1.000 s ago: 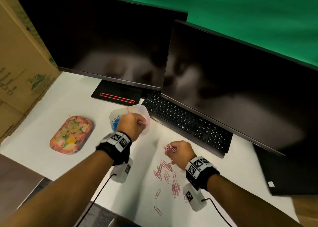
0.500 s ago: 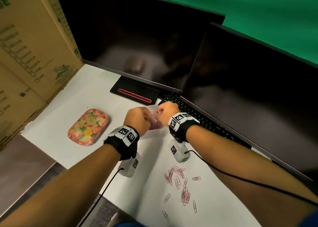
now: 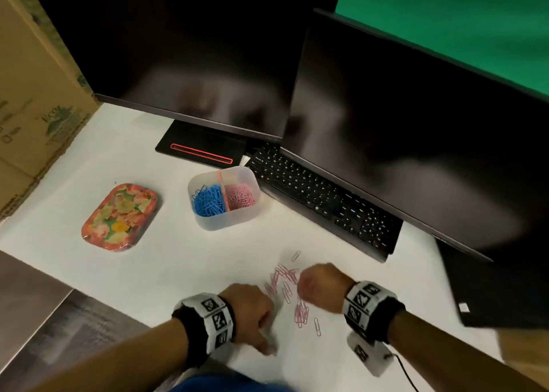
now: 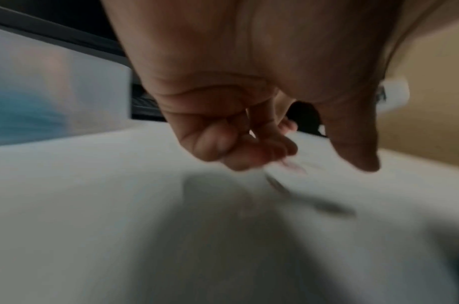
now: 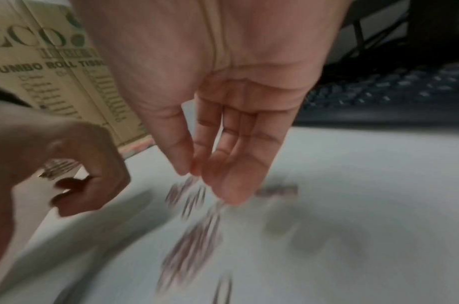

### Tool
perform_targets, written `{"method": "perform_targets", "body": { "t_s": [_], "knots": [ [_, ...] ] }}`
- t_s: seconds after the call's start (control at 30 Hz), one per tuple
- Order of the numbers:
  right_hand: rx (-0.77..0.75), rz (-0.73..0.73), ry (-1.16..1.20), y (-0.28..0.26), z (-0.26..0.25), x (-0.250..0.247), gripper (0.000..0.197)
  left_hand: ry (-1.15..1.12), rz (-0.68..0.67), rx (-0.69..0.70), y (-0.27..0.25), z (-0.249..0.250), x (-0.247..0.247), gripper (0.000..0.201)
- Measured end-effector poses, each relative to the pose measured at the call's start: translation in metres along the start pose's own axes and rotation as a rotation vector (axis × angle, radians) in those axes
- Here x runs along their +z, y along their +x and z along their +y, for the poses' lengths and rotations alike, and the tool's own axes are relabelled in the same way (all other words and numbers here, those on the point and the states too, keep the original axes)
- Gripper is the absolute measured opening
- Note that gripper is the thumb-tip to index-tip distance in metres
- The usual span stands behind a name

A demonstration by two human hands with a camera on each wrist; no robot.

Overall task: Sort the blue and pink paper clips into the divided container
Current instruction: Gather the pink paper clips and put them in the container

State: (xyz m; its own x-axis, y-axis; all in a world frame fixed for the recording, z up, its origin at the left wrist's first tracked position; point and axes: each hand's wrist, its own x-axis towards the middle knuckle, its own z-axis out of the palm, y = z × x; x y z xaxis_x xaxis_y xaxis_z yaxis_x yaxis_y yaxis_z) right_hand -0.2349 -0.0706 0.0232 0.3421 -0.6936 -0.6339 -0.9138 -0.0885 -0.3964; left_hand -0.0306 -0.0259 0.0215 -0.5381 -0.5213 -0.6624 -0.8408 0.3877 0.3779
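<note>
Both hands have come back from the container [image 3: 223, 197] to the pink clips [image 3: 286, 284]: right hand [image 3: 319, 287] fingers [image 5: 223, 160] loosely extended, left hand [image 3: 248, 311] curled, apparently empty, ready to gather more.

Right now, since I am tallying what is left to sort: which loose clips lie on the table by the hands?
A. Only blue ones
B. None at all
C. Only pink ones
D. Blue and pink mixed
C: the loose clips between the left hand and right hand are all pink; blue ones show only inside the divided container.
</note>
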Motion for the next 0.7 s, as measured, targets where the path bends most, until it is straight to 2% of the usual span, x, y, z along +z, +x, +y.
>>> {"method": "perform_targets", "body": {
  "t_s": [0.07,0.17,0.23,0.27,0.37,0.5,0.57,0.63,0.7],
  "knots": [
    [0.005,-0.060,-0.027,-0.014,0.016,0.023,0.015,0.136,-0.056,0.026,0.010,0.012,0.013,0.059],
    [0.073,0.115,0.063,-0.022,0.032,0.033,0.007,0.217,-0.037,0.002,0.024,0.018,0.021,0.060],
    [0.126,0.250,0.078,-0.019,0.037,0.031,0.035,0.182,0.043,-0.041,0.031,0.016,0.019,0.057],
    [0.147,0.269,0.087,-0.017,0.037,0.030,0.048,0.154,0.085,-0.065,0.034,0.013,0.015,0.056],
    [0.149,0.222,0.121,-0.006,0.026,0.028,0.070,0.079,0.180,-0.160,0.044,0.000,-0.004,0.055],
    [0.011,0.139,-0.055,0.017,0.013,0.023,0.078,-0.010,0.263,-0.199,0.042,-0.012,-0.028,0.056],
    [-0.056,0.114,-0.125,0.022,0.009,0.022,0.078,-0.006,0.217,-0.160,0.033,-0.013,-0.029,0.062],
    [-0.129,0.100,-0.187,0.019,0.007,0.027,0.080,0.093,0.134,-0.131,0.025,-0.011,-0.020,0.069],
    [-0.213,0.083,-0.241,0.008,0.008,0.038,0.080,0.170,0.080,-0.130,0.021,-0.009,-0.005,0.068]
  ]
}}
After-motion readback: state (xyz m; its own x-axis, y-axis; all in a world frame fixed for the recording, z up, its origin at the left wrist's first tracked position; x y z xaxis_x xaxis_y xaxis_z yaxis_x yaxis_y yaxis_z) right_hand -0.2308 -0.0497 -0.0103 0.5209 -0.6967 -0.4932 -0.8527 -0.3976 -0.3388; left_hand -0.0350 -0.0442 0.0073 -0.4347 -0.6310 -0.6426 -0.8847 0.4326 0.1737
